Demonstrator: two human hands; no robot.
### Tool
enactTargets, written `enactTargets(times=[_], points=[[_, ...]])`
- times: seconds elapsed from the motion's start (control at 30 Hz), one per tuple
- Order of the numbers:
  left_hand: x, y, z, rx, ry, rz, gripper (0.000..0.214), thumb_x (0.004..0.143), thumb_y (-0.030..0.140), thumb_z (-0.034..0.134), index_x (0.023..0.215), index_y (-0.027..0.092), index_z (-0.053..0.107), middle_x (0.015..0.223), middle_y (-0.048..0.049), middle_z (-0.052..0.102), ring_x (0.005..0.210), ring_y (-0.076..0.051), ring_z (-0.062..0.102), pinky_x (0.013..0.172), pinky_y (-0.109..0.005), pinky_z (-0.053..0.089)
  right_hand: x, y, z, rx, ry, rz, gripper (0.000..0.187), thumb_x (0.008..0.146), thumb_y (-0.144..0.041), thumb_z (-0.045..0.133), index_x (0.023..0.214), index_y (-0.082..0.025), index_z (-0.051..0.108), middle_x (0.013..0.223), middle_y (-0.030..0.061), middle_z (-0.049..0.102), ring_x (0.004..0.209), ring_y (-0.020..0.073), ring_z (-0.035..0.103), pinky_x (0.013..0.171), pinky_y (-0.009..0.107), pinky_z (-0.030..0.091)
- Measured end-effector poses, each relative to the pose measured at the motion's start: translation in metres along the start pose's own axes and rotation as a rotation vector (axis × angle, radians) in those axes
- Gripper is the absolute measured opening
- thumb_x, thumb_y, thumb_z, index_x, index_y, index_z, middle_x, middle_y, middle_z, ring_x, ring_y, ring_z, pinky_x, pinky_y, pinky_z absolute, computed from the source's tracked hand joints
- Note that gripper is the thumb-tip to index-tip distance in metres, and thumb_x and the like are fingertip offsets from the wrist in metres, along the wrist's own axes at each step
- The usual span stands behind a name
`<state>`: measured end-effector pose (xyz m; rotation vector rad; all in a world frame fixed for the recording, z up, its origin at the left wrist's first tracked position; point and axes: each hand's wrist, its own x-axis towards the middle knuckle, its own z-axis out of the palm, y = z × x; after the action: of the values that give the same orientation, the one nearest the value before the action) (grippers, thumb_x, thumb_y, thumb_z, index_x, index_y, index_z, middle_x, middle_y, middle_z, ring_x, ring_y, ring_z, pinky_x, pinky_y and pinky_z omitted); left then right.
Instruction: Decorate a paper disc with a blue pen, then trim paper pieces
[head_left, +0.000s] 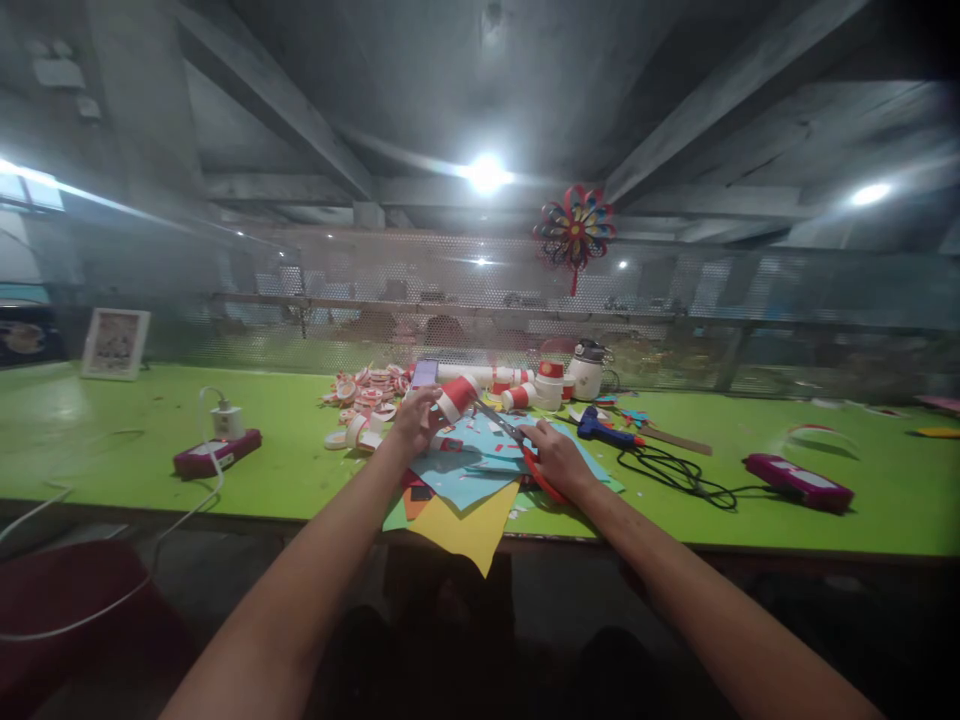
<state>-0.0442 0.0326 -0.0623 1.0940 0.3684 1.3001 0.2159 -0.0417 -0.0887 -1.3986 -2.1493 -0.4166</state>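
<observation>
My left hand (416,420) is closed on a red and white paper cup (456,397), held tilted above sheets of coloured paper (465,480). My right hand (556,460) grips red-handled scissors (525,452), whose blades point up and left toward the cup's base. Blue, yellow, green and orange sheets lie under both hands, and the yellow one hangs over the front edge of the green table (300,470).
Cut paper rings (364,395) are piled behind my left hand. More red and white cups (536,385) and a white flask (586,370) stand at the back. A blue glue gun (604,430) with black cord lies to the right. Purple power strips (217,452) (799,480) sit on either side.
</observation>
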Motion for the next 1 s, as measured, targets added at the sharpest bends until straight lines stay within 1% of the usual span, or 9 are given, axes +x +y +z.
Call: enactTargets(times=[0.2, 0.3, 0.37, 0.43, 0.6, 0.67, 0.73, 0.87, 1.0], points=[[-0.006, 0.004, 0.005, -0.062, -0.233, -0.128, 0.033, 0.093, 0.034, 0.058, 0.120, 0.015, 0.057, 0.120, -0.0096, 0.061, 0.103, -0.022, 0.062, 0.086, -0.043, 0.054, 0.000, 0.000, 0.000, 0.010, 0.085, -0.003, 0.028, 0.094, -0.030, 0.058, 0.118, -0.016, 0.058, 0.110, 0.0067, 0.063, 0.092, 0.0187, 0.063, 0.079, 0.038, 0.055], [-0.009, 0.004, 0.005, -0.065, -0.298, -0.187, 0.023, 0.085, 0.026, 0.068, 0.102, 0.012, 0.064, 0.105, -0.0100, 0.067, 0.101, -0.026, 0.064, 0.087, -0.048, 0.053, -0.001, 0.004, 0.002, 0.042, 0.108, -0.025, 0.029, 0.093, -0.029, 0.059, 0.119, -0.017, 0.058, 0.110, 0.0065, 0.062, 0.092, 0.0187, 0.063, 0.080, 0.039, 0.055], [-0.010, 0.002, 0.005, -0.071, -0.303, -0.178, 0.021, 0.075, 0.015, 0.074, 0.094, 0.012, 0.066, 0.093, -0.0095, 0.069, 0.099, -0.030, 0.066, 0.088, -0.050, 0.051, -0.001, 0.006, 0.004, 0.070, 0.114, -0.041, 0.029, 0.093, -0.027, 0.059, 0.120, -0.017, 0.057, 0.109, 0.0063, 0.062, 0.091, 0.0187, 0.063, 0.081, 0.039, 0.054], [-0.009, 0.001, 0.005, -0.085, -0.282, -0.141, 0.025, 0.074, 0.011, 0.074, 0.098, 0.013, 0.066, 0.092, -0.0084, 0.069, 0.098, -0.028, 0.066, 0.088, -0.047, 0.052, -0.001, 0.009, 0.006, 0.104, 0.116, -0.051, 0.030, 0.093, -0.025, 0.058, 0.121, -0.017, 0.057, 0.108, 0.0063, 0.062, 0.091, 0.0186, 0.062, 0.081, 0.039, 0.053], [-0.002, 0.004, 0.003, -0.163, -0.191, -0.010, 0.032, 0.092, 0.032, 0.059, 0.120, 0.014, 0.057, 0.119, -0.0096, 0.061, 0.101, -0.021, 0.063, 0.085, -0.042, 0.055, 0.007, 0.007, -0.003, 0.227, 0.089, -0.047, 0.037, 0.087, -0.018, 0.054, 0.123, -0.014, 0.058, 0.105, 0.0110, 0.064, 0.093, 0.0223, 0.062, 0.083, 0.040, 0.051], [-0.001, 0.008, 0.000, -0.201, -0.156, 0.036, 0.034, 0.092, 0.033, 0.059, 0.121, 0.015, 0.057, 0.121, -0.0102, 0.060, 0.102, -0.022, 0.062, 0.085, -0.042, 0.055, 0.012, 0.002, -0.013, 0.290, 0.057, -0.038, 0.040, 0.083, -0.017, 0.051, 0.121, -0.014, 0.061, 0.107, 0.0132, 0.066, 0.099, 0.0262, 0.062, 0.086, 0.041, 0.049], [-0.001, 0.013, -0.004, -0.239, -0.130, 0.077, 0.034, 0.092, 0.034, 0.059, 0.121, 0.015, 0.057, 0.120, -0.0100, 0.060, 0.102, -0.022, 0.062, 0.085, -0.043, 0.054, 0.014, -0.005, -0.025, 0.356, 0.001, -0.023, 0.040, 0.079, -0.020, 0.052, 0.117, -0.016, 0.063, 0.103, 0.0102, 0.069, 0.096, 0.0275, 0.063, 0.085, 0.041, 0.048], [-0.003, 0.022, -0.007, -0.311, -0.111, 0.150, 0.027, 0.090, 0.032, 0.059, 0.108, 0.012, 0.064, 0.108, -0.0111, 0.068, 0.104, -0.024, 0.064, 0.091, -0.042, 0.051, 0.008, -0.024, -0.047, 0.510, -0.191, 0.019, 0.018, 0.071, -0.026, 0.061, 0.086, -0.018, 0.069, 0.068, 0.0010, 0.066, 0.067, 0.0215, 0.061, 0.064, 0.032, 0.047], [-0.007, 0.027, -0.002, -0.343, -0.149, 0.157, 0.023, 0.082, 0.024, 0.059, 0.097, 0.010, 0.069, 0.097, -0.0142, 0.074, 0.103, -0.028, 0.068, 0.099, -0.042, 0.046, 0.003, -0.048, -0.054, 0.699, -0.354, 0.083, 0.014, 0.073, -0.031, 0.061, 0.079, -0.018, 0.063, 0.065, 0.0003, 0.066, 0.061, 0.0184, 0.064, 0.055, 0.027, 0.048]])
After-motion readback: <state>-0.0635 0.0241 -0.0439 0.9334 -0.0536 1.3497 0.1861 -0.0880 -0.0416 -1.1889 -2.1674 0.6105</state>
